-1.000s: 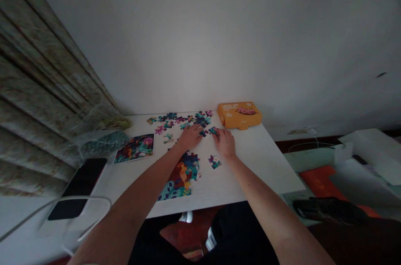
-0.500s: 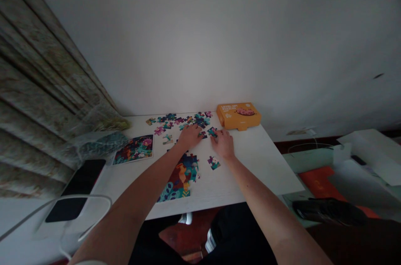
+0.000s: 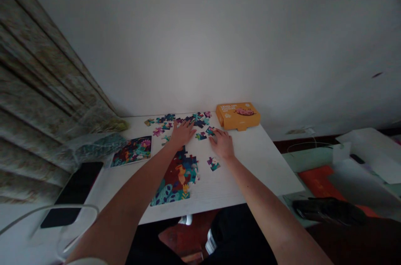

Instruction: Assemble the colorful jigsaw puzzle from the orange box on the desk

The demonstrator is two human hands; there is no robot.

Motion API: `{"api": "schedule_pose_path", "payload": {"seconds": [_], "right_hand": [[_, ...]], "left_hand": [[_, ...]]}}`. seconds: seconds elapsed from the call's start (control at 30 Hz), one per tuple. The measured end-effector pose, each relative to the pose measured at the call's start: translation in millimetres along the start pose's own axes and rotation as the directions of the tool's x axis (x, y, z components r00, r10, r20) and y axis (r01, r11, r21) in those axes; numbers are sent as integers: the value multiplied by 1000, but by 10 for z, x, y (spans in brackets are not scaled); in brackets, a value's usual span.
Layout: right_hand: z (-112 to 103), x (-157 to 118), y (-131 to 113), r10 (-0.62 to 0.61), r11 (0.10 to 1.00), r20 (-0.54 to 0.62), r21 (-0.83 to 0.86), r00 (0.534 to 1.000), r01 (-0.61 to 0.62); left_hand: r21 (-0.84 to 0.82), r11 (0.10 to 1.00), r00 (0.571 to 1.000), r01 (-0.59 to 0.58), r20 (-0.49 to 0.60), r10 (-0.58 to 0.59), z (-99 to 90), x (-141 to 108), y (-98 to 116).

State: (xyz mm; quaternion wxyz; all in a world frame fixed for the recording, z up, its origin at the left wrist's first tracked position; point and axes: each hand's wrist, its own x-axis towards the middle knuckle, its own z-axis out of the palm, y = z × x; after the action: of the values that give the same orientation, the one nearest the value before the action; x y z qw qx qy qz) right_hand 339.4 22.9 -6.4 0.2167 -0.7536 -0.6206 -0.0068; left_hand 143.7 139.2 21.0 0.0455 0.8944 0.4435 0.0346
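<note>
My left hand (image 3: 182,134) lies over the near side of a heap of loose puzzle pieces (image 3: 199,120), fingers stretched out and apart. At the fingertips of my right hand (image 3: 223,143), which is curled, is a teal and dark puzzle piece (image 3: 210,131). Just left of it rests another loose piece (image 3: 201,136). One piece with a white figure (image 3: 213,163) lies by itself below my right hand. The partly joined puzzle (image 3: 178,177), showing an orange animal and leaves, sits near the front edge, partly covered by my left forearm.
A picture card (image 3: 133,151) lies at the left beside a clear plastic bag (image 3: 103,143). Nearer are a dark phone (image 3: 73,194) and a white cable (image 3: 78,206). The orange puzzle box (image 3: 238,116) stands at the back right of the white table (image 3: 260,169), against the wall.
My left hand has shifted left and slightly back across the loose pieces, uncovering the piece near my right fingertips. My right hand stays almost where it was, with its piece.
</note>
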Motion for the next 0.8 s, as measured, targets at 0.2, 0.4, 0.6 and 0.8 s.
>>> {"api": "schedule_pose_path", "payload": {"seconds": [0.2, 0.4, 0.6, 0.8], "right_hand": [[21, 0, 22, 10, 1000, -7, 11, 1000, -10], [29, 9, 42, -10, 1000, -15, 13, 1000, 11], [38, -5, 55, -6, 1000, -42, 29, 999, 7], [24, 92, 28, -62, 994, -33, 87, 998, 64]], "left_hand": [[-8, 995, 995, 98, -14, -98, -24, -383, -116], [-29, 997, 997, 72, -12, -72, 35, -802, 5], [-46, 998, 998, 44, -52, -46, 81, -938, 73], [-79, 996, 993, 51, -102, -59, 123, -919, 67]]}}
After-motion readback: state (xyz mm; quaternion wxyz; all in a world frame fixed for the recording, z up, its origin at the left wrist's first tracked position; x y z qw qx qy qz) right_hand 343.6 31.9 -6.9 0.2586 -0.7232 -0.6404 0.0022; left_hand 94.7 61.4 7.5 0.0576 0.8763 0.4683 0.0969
